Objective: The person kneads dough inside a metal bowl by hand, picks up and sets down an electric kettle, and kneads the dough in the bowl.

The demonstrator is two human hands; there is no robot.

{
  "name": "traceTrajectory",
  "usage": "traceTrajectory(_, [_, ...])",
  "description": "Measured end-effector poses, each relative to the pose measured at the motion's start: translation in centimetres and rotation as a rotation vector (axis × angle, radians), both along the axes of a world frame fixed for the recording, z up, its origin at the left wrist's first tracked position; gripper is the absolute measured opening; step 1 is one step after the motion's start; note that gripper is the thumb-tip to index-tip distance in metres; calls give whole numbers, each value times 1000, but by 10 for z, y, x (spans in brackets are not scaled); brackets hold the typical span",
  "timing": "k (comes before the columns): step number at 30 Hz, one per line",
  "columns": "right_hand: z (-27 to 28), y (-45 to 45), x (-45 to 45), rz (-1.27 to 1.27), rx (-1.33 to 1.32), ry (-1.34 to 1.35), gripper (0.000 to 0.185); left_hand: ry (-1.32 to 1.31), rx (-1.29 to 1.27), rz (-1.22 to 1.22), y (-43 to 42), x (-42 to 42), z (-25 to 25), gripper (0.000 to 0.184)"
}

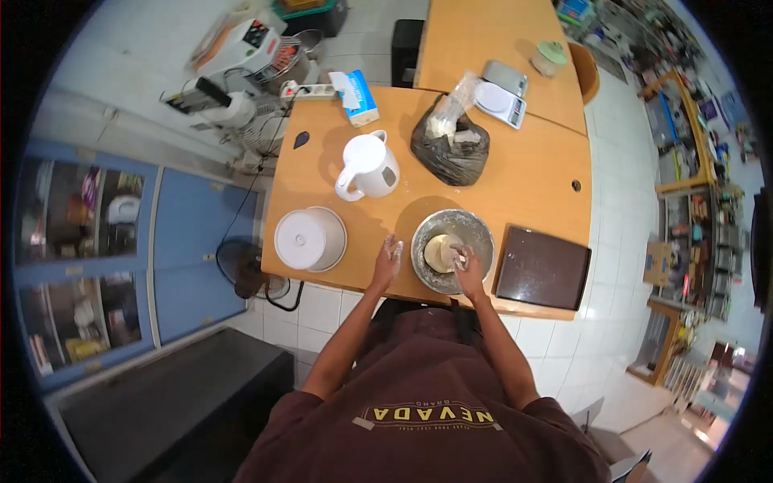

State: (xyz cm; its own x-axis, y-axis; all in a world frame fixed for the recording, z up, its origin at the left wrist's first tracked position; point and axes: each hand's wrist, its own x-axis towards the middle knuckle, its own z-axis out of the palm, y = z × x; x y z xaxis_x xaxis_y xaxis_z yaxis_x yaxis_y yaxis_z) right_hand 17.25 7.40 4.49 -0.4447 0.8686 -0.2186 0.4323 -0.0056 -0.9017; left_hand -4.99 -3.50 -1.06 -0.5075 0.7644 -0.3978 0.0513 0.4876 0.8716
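Observation:
A metal mixing bowl (481, 233) dusted with flour stands near the front edge of the table. Inside it rests a round, pale lump of dough (437, 253). My right hand (467, 266) is in the bowl at the right side of the dough, its floury fingers curled together. A small pale bit shows at those fingertips, too small to name. To the left of the bowl my left hand (390, 262) is held up, apart from it, with floury fingers stretched out and nothing in them.
Left on the table (539, 173) are a lidded white tub (310, 239) and a white electric kettle (369, 165). Behind the bowl sits a black plastic bag (451, 153) beside a kitchen scale (501, 105). A dark baking tray (543, 267) lies to the right.

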Motion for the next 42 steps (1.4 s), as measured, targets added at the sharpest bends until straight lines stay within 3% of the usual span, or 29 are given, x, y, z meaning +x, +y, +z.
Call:
traceTrajectory(2, [18,2,-2,50,-21,47,24,-8,23,36,-17,-7,-8,54])
traceTrajectory(8, [26,10,-14,181,-156,216,24,-169,-7,199,-45,-4,34,48])
traceTrajectory(13, [49,14,-40,263,-114,253,27,-245,91,305,-40,-1,65,38])
traceTrajectory(19, [63,12,-109,194,-350,355,31,-313,236,390,-16,-50,76,34])
traceTrajectory(25, [57,22,-216,99,-524,428,51,-94,283,299,6,-143,81,38])
traceTrajectory(35, [43,20,-306,-102,-708,554,59,-333,283,-13,18,-194,78,49])
traceTrajectory(38, [30,16,-310,-184,-606,481,65,-306,228,-140,13,-199,80,46])
traceTrajectory(42, [25,4,-293,-240,-482,346,50,-390,214,-238,-1,-198,74,34])
